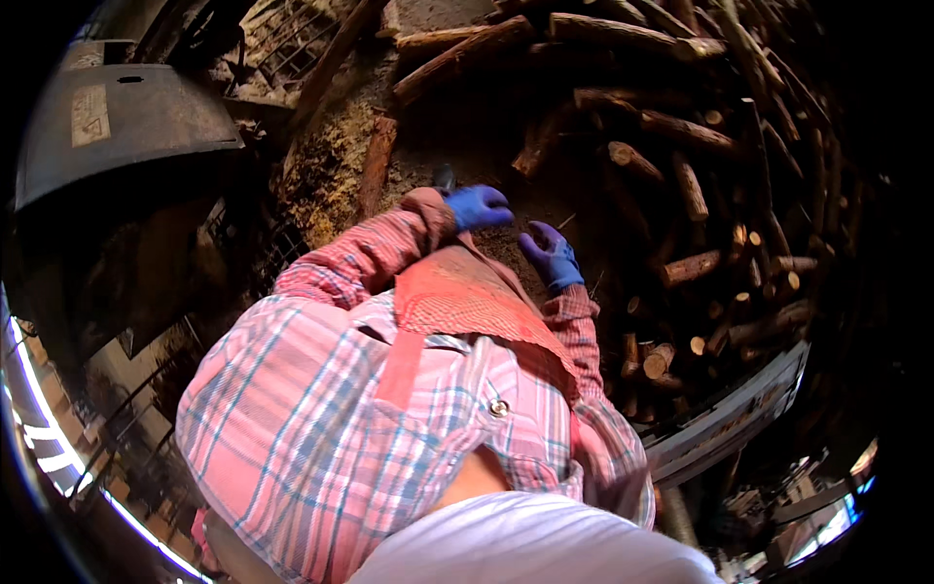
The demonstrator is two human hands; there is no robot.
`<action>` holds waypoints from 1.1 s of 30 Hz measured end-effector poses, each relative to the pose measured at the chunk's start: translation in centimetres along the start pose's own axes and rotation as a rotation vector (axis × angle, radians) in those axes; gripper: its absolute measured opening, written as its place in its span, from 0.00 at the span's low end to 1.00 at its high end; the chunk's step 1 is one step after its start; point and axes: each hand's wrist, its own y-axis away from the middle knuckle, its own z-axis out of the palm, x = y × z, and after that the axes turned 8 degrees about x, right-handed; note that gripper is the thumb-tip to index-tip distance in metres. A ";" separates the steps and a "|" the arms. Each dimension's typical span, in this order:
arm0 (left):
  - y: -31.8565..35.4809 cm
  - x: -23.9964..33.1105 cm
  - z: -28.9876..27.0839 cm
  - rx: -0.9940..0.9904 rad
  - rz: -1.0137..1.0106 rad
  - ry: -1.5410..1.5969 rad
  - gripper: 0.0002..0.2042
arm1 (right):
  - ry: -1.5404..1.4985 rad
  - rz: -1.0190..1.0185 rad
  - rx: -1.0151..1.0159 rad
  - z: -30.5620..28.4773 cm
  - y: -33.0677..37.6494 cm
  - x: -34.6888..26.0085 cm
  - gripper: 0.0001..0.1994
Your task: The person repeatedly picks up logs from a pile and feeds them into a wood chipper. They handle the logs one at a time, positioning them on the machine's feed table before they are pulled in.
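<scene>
My left hand (pixel 479 207), in a blue-purple glove, hovers in front of my body with its fingers stretched out and a little bent, holding nothing I can see. Close to its right, my right hand (pixel 552 255) wears the same kind of glove; its fingers and thumb stand apart, with nothing between them. Both hands are just beyond the red apron (pixel 477 297) over my plaid shirt. Dark, dirt-covered ground lies past them. Nearest the left hand on that side is a reddish-brown piece of log (pixel 377 161).
A heap of cut logs (pixel 689 185) spreads across the right and far side. On the left stands a dark metal machine housing (pixel 126 127). Yellowish wood chips (pixel 336 161) lie between it and my left arm. A long grey slatted metal piece (pixel 730 414) sits at the lower right.
</scene>
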 end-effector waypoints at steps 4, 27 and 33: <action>-0.8 -9.1 -13.5 0.101 -0.401 0.280 0.16 | 0.169 0.013 -0.160 1.2 -11.2 -0.2 0.30; -27.6 -27.9 -7.9 0.611 -1.169 1.406 0.20 | -0.406 0.515 -0.220 14.2 -91.2 5.5 0.31; -34.0 -28.3 -11.8 0.434 -1.178 1.592 0.29 | -0.366 0.205 -0.129 10.3 -82.6 3.5 0.27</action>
